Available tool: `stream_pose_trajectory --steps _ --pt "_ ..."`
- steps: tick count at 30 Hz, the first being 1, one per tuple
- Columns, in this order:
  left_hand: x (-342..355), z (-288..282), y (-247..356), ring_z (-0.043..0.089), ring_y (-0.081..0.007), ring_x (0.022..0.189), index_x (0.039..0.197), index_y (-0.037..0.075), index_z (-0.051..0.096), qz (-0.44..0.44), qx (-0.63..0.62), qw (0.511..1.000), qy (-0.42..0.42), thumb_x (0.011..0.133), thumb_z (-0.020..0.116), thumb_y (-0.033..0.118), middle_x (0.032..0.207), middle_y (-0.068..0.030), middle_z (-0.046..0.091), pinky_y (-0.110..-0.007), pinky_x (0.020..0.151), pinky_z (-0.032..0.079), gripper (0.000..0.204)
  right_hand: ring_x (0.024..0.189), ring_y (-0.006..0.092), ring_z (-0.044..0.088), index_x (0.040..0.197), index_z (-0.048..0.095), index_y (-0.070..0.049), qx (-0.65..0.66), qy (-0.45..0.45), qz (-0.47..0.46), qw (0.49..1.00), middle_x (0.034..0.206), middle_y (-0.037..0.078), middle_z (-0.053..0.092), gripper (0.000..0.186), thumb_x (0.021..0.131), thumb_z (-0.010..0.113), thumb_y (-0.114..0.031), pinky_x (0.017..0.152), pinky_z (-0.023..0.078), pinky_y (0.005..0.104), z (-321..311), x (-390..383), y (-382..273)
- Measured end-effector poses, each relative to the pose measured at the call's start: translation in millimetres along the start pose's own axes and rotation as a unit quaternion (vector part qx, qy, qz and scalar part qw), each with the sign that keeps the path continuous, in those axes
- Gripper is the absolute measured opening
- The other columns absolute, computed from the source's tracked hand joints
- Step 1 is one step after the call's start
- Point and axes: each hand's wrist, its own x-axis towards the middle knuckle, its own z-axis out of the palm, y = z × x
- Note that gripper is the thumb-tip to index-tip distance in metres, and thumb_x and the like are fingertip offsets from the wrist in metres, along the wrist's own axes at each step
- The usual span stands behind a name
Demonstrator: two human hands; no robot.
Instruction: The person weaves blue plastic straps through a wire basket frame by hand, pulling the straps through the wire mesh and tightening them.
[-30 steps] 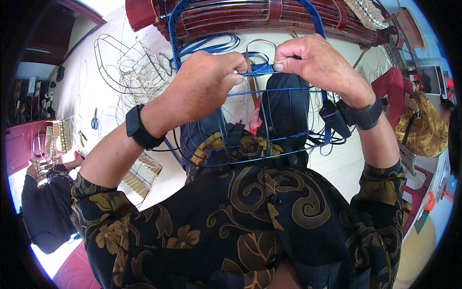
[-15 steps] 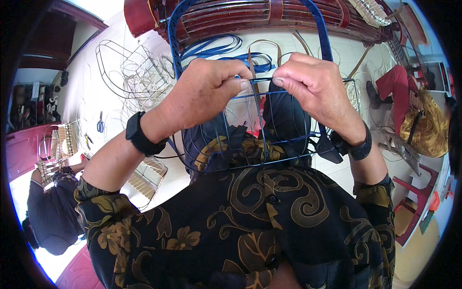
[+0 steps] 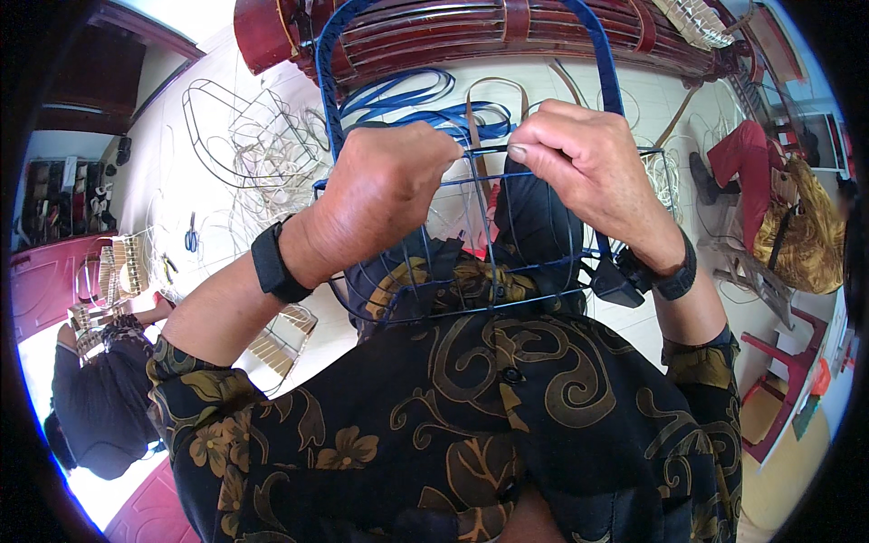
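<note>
Rolling over at the wrist, the left hand point(image 3: 385, 185) is now showing its back and hiding the thumb that was visible half a second ago, while the right hand point(image 3: 588, 154) is staying almost where it was. That turn is suggesting a twisting action on the left with the right steadying, all centring on the short stretch of rim between them.

Fingers curled fully in, the left hand is appearing to pinch the rim of an open blue wire basket frame point(image 3: 489, 148); its fingertips are hidden, so whether it is also catching a strip I cannot tell. Nearly closed, the right hand is pressing thumb and bent forefinger together on the same rim.

Over the person's lap the frame is sitting, its tall arched blue handle point(image 3: 606, 68) rising beyond the hands. Black fabric bands point(image 3: 273, 262) are circling both wrists, and a black shirt with gold floral print point(image 3: 348, 448) is filling the foreground.

Farther out, flat blue strips point(image 3: 398, 95) are lying looped on the pale floor, before a dark-red slatted bench point(image 3: 434, 41). Tangled pale strands point(image 3: 272, 167) and dark-handled scissors point(image 3: 191, 240) are lying to the left. One co-worker in dark clothing point(image 3: 104, 398) is sitting at far left; another, in dark-red trousers point(image 3: 738, 167), is showing at far right.
</note>
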Motion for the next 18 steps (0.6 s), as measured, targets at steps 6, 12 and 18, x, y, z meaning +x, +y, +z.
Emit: stream_pose_trajectory --steps 6,12,18 --pt "11.7 -6.7 -6.2 0.06 -0.0111 0.063 0.1 0.0 0.069 -0.159 -0.125 0.975 -0.096 0.092 0.065 0.004 0.071 -0.0042 0.064 -0.028 0.056 0.048 0.009 0.066 0.0204 0.063 0.092 0.068 -0.002 0.006 -0.01 0.002 1.0 0.075 0.008 0.062 0.009 0.092 0.068 -0.01 0.059 0.046 0.0323 -1.4 3.2 0.5" --pt "17.1 -3.1 -10.5 0.054 -0.0085 0.059 0.107 0.003 0.073 -0.116 -0.119 0.981 -0.097 0.094 0.064 0.007 0.068 -0.0019 0.061 -0.026 0.056 0.044 0.017 0.066 0.0249 0.063 0.09 0.067 -0.004 -0.032 0.008 -0.024 0.999 0.076 0.009 0.06 0.006 0.089 0.068 -0.009 0.058 0.048 0.034 -0.8 2.3 -3.5" --pt "16.4 -2.2 -10.6 0.053 -0.0077 0.059 0.105 0.002 0.074 -0.139 -0.127 0.977 -0.103 0.094 0.063 0.007 0.067 -0.0011 0.06 -0.026 0.056 0.045 0.016 0.063 0.0199 0.063 0.079 0.057 -0.01 -0.172 0.023 -0.12 0.978 0.074 0.004 0.049 0.015 0.076 0.071 -0.013 0.052 0.051 0.0331 3.0 -5.4 -16.1"
